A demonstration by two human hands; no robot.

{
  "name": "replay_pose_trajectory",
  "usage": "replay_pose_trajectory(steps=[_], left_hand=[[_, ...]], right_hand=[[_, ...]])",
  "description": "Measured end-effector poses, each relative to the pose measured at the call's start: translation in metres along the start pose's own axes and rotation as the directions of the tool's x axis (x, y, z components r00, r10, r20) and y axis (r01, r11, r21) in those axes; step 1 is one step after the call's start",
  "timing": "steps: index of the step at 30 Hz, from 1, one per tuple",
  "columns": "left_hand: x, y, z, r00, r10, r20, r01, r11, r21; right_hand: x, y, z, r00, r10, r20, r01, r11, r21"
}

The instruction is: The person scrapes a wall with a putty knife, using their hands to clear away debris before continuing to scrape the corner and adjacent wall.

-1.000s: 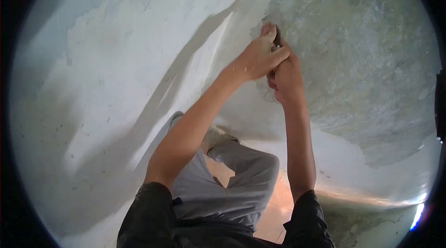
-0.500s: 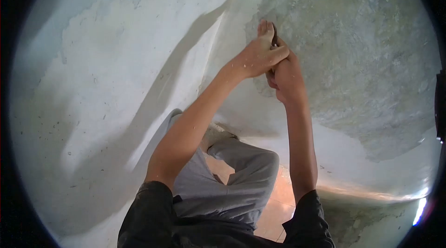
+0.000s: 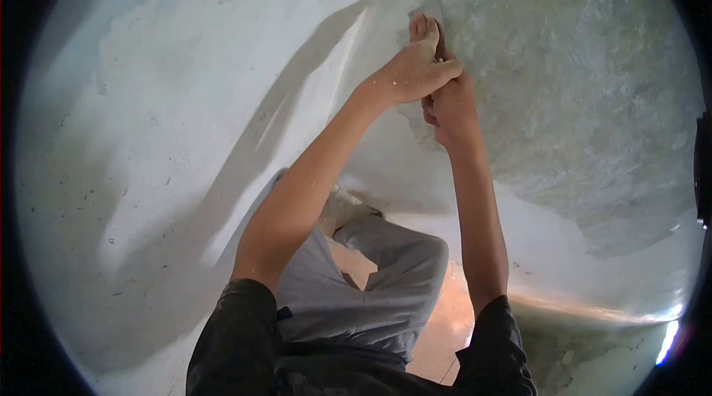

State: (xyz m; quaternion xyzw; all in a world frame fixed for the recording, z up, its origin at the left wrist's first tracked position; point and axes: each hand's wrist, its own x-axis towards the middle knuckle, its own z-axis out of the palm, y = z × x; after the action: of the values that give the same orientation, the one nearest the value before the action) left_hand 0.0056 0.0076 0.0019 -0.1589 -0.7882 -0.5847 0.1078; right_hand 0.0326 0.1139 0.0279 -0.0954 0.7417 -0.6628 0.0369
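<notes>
My right hand (image 3: 454, 105) is closed around a scraper whose handle is mostly hidden by my fingers. A thin grey part of the scraper (image 3: 436, 7) seems to show just beyond my fingertips, against the wall. My left hand (image 3: 411, 73) lies over the tool and my right hand, its thumb hooked across the right hand and its other fingers pointing up along the tool. Pale flecks stick to the left wrist. Both hands are at the left edge of a bare grey-green patch (image 3: 549, 99), where the white coating is gone.
A white wall (image 3: 170, 121) with chips and my arms' shadow meets the worked wall at a corner on the left. Below are my grey-trousered legs (image 3: 356, 307), a tiled floor (image 3: 437, 329) and a whitish lump (image 3: 345, 207) by the corner.
Both hands, still together on the scraper, have shifted slightly upward in the view along the patch's left edge. The grip looks the same.
</notes>
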Motion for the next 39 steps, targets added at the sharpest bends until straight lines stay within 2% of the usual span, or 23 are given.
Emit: replay_pose_trajectory(steps=[3,5,6,7,9,10,12,15,17,19,21,22,24,25,27,28,30,31,33,34,36,37,39], left_hand=[[0.006,0.005,-0.007,0.995,0.097,-0.008,-0.098,0.995,-0.037],[0.001,0.010,-0.012,0.999,0.052,0.004,-0.052,0.997,-0.051],[0.004,0.008,-0.011,0.998,-0.022,0.055,0.026,0.997,-0.075],[0.003,0.006,-0.009,0.998,-0.014,0.059,0.018,0.998,-0.068],[0.003,0.004,-0.008,0.993,0.112,-0.032,-0.112,0.994,0.005],[0.004,0.003,-0.011,0.994,0.106,-0.037,-0.106,0.994,0.001],[0.007,0.003,-0.013,0.999,0.045,0.014,-0.043,0.992,-0.122],[0.001,0.007,-0.011,0.996,0.085,-0.007,-0.085,0.996,0.001],[0.011,-0.004,-0.015,0.999,0.049,0.011,-0.049,0.998,-0.030],[0.011,-0.002,-0.011,0.999,0.029,0.044,-0.027,0.998,-0.053],[0.005,0.008,-0.012,0.992,0.117,-0.053,-0.116,0.993,0.028],[0.007,0.007,-0.016,0.992,0.109,-0.059,-0.108,0.994,0.026],[0.015,0.006,-0.019,0.996,-0.032,0.081,0.037,0.997,-0.068],[0.013,0.009,-0.016,0.996,-0.024,0.088,0.029,0.998,-0.062],[0.007,0.011,-0.014,0.995,0.083,-0.059,-0.072,0.983,0.166],[0.009,0.010,-0.019,0.995,0.080,-0.067,-0.068,0.984,0.166],[0.011,0.008,-0.023,0.999,-0.039,0.036,0.040,0.999,-0.033],[0.010,0.007,-0.019,0.998,-0.038,0.044,0.039,0.999,-0.030],[0.009,0.006,-0.018,0.991,0.124,-0.057,-0.115,0.984,0.138],[0.012,0.006,-0.023,0.990,0.123,-0.068,-0.113,0.984,0.140],[0.014,0.005,-0.025,0.998,-0.021,0.056,0.024,0.999,-0.039],[0.012,0.005,-0.021,0.998,-0.022,0.066,0.025,0.999,-0.041],[0.005,0.009,-0.018,0.997,0.069,-0.015,-0.069,0.997,0.018]], right_hand=[[0.006,-0.006,-0.001,0.999,-0.024,0.026,0.025,0.999,-0.022],[0.016,0.009,-0.001,0.999,-0.044,0.030,0.045,0.999,-0.006],[0.008,0.008,-0.002,0.999,-0.037,0.023,0.037,0.999,-0.002],[0.001,0.001,-0.001,0.998,-0.031,0.047,0.030,1.000,0.007],[0.011,-0.004,0.003,0.995,-0.044,0.086,0.043,0.999,0.010],[0.021,0.003,0.006,0.997,-0.048,0.056,0.048,0.999,0.001],[0.012,0.011,0.004,1.000,-0.030,0.008,0.030,1.000,0.000],[0.006,-0.007,0.012,0.998,-0.053,0.031,0.051,0.996,0.075],[0.019,0.010,0.013,0.998,-0.047,-0.031,0.049,0.997,0.060],[-0.001,-0.003,0.012,0.999,-0.031,-0.024,0.033,0.997,0.073],[0.009,-0.010,0.014,0.999,-0.046,0.012,0.045,0.995,0.084],[0.021,-0.003,0.014,0.998,-0.060,0.006,0.059,0.994,0.096],[0.014,0.004,0.010,0.998,-0.055,-0.018,0.057,0.992,0.114],[0.003,-0.009,0.010,0.999,-0.033,0.004,0.033,0.993,0.116],[0.009,-0.015,0.015,0.999,-0.027,0.045,0.022,0.993,0.112],[0.019,-0.006,0.018,0.999,-0.033,0.011,0.032,0.993,0.116],[0.013,0.002,0.016,0.999,-0.015,-0.035,0.019,0.992,0.124],[0.004,-0.006,0.014,1.000,-0.008,-0.002,0.009,0.990,0.139],[0.010,-0.013,0.017,0.999,-0.022,0.043,0.016,0.988,0.154],[0.018,-0.007,0.019,1.000,-0.027,0.008,0.026,0.993,0.119],[0.015,0.000,0.016,0.999,-0.008,-0.040,0.012,0.996,0.087],[0.010,-0.003,0.013,1.000,-0.010,-0.002,0.010,0.995,0.096],[0.012,-0.009,0.013,0.999,-0.033,0.035,0.029,0.993,0.112]])
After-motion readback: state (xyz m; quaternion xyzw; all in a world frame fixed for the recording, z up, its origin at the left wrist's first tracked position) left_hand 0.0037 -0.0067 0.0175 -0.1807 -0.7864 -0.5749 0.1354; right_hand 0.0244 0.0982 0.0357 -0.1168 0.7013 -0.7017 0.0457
